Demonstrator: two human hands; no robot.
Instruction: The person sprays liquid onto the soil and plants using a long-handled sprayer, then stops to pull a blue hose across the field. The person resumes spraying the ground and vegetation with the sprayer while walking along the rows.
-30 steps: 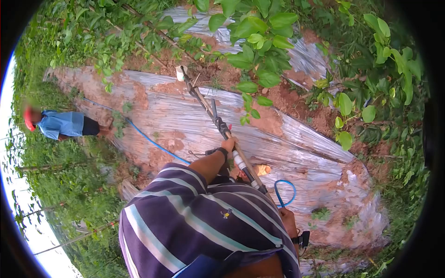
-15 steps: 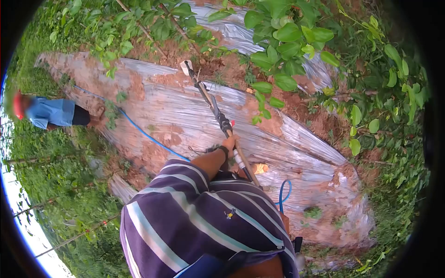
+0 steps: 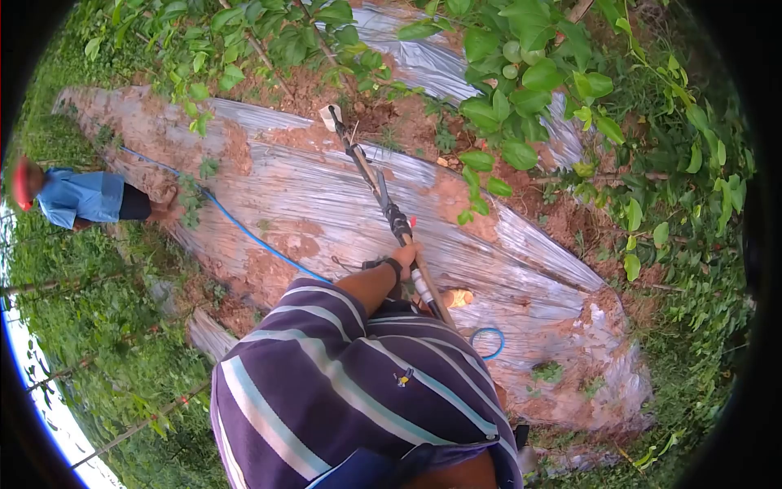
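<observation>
My left hand [image 3: 405, 255], with a dark band at the wrist, is closed around a long pole [image 3: 371, 181]. Black wraps and fittings run along the pole, with a small red part just above my fingers. A whitish flat piece [image 3: 331, 117] sits at its far end, over the ground near the plants. The pole's lower end runs back toward my striped shirt [image 3: 350, 375], where it passes out of sight. My right hand does not show. A blue hose [image 3: 259, 236] lies on the ground to the left, and a loop of blue hose [image 3: 489, 343] shows right of my body.
Silvery plastic sheeting [image 3: 326, 175] covers the soil bed, with reddish dirt on it. Leafy branches with round green fruit [image 3: 511, 52] hang at the upper right. Another person [image 3: 85, 196] in a blue top stands at the left. Wires and dense greenery line the left side.
The view has shifted slightly, and the hose loop on the right now looks lower and rounder. The other person appears a little farther left. My left hand keeps its hold on the pole.
</observation>
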